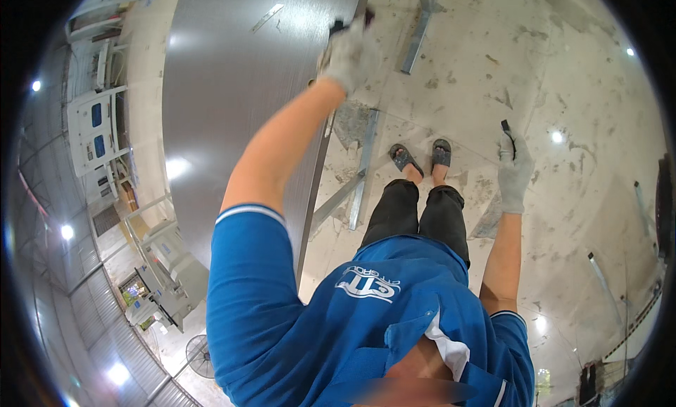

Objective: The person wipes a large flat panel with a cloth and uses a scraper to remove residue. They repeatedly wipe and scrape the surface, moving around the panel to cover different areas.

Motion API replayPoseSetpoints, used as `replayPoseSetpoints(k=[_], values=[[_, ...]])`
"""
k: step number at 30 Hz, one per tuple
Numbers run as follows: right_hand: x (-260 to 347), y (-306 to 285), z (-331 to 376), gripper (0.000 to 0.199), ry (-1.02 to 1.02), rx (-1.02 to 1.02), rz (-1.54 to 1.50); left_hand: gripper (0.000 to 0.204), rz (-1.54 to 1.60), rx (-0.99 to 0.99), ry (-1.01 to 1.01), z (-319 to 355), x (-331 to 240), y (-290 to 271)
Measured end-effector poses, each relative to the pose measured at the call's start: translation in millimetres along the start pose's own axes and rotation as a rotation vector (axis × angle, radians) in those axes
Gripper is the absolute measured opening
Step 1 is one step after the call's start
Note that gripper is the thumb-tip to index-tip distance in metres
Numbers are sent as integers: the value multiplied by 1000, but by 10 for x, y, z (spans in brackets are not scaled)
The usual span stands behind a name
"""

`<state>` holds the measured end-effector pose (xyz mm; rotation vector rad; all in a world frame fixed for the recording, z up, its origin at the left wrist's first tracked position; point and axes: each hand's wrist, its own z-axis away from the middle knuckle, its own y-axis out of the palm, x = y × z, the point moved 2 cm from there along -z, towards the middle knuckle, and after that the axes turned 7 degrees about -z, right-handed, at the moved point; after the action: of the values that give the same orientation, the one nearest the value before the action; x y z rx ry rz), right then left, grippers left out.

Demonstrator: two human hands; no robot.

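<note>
At the upper middle, my left hand (346,58), in a pale work glove, is at the right edge of a large dark grey panel (232,111). Its fingers are bent around something dark that blur keeps me from making out. Away from the panel, my right hand (516,171), also gloved, hangs over the floor on the right. That hand is closed on a slim black object (505,124), whose end sticks out past the fingers. A short pale strip (267,17) lies on the panel near its far end.
Metal support legs (365,171) stand under the panel's right edge, with another metal bar (417,42) farther off. My sandalled feet are on the stained concrete floor (479,76). White machinery (169,252) and a round fan (199,354) stand at the left.
</note>
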<state>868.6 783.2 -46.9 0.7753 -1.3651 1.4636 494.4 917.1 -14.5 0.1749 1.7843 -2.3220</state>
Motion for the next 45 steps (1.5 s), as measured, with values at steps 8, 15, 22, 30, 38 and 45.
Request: replayPoseSetpoints(k=[8, 15, 22, 30, 38, 45], values=[[-450, -395, 139, 24, 11, 7, 20, 40, -578, 1533, 409, 3848, 550, 921], [-242, -303, 18, 26, -48, 99, -5, 21, -411, 152, 331, 2058, -68, -212], [283, 194, 58, 24, -222, 214, -33, 40, -154, -475, -1, 1158, 289, -321], [1233, 1467, -77, 25, -431, 399, 50, 45, -174, -657, -491, 3410, 1724, 319], [1984, 2734, 311, 24, -935, 300, 823, 41, -113, -510, -1378, 6552, 2852, 935], [1303, 2457, 3105, 23, -1089, 1182, 533, 42, -80, -818, -1294, 6810, 2836, 1028]])
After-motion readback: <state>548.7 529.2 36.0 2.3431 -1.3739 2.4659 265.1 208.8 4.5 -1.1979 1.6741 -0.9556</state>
